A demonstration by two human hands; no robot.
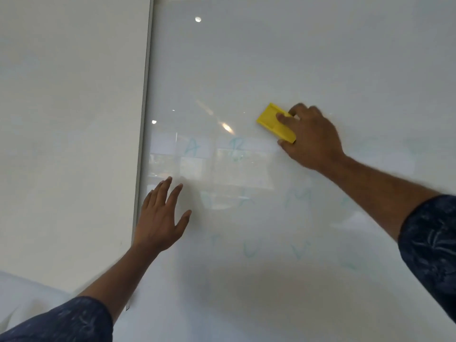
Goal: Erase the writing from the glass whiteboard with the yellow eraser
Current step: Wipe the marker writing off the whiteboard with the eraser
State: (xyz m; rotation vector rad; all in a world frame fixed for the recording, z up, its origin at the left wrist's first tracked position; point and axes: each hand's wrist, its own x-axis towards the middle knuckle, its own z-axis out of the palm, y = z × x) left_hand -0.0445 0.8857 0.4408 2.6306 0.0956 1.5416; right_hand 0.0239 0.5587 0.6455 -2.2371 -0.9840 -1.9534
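My right hand [312, 138] clamps the yellow eraser [272, 122] flat against the glass whiteboard [320, 58], above and right of faint blue letters [191, 146]. My left hand [160, 215], fingers spread apart, rests near the board's left frame [145, 95].

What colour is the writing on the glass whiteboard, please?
Faint light blue letters on the glass whiteboard, seen in the head view.

Left hand [160, 218] seemingly blocks lower-left whiteboard [296, 58]
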